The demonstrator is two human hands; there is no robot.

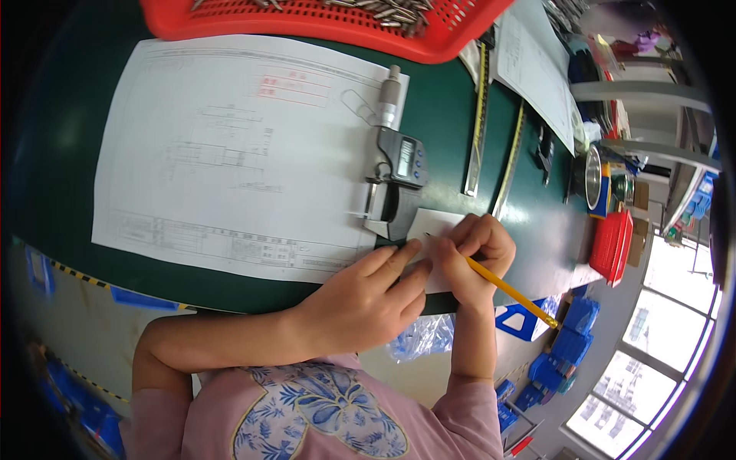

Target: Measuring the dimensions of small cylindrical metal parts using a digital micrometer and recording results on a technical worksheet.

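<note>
My right hand grips a yellow pencil, its tip on a small white slip of paper. Beside it, my left hand rests with fingers stretched out toward the slip, holding nothing. Just beyond the left fingertips lies a digital micrometer with a grey body and a small display. Part of it overlaps the right side of a large printed technical drawing. Writing on the slip is too small and covered to make out.
A red perforated basket of small metal pins stands at the far side of the green table. Two steel rulers and a black caliper lie to the right. Beyond are a metal bowl and a red bin.
</note>
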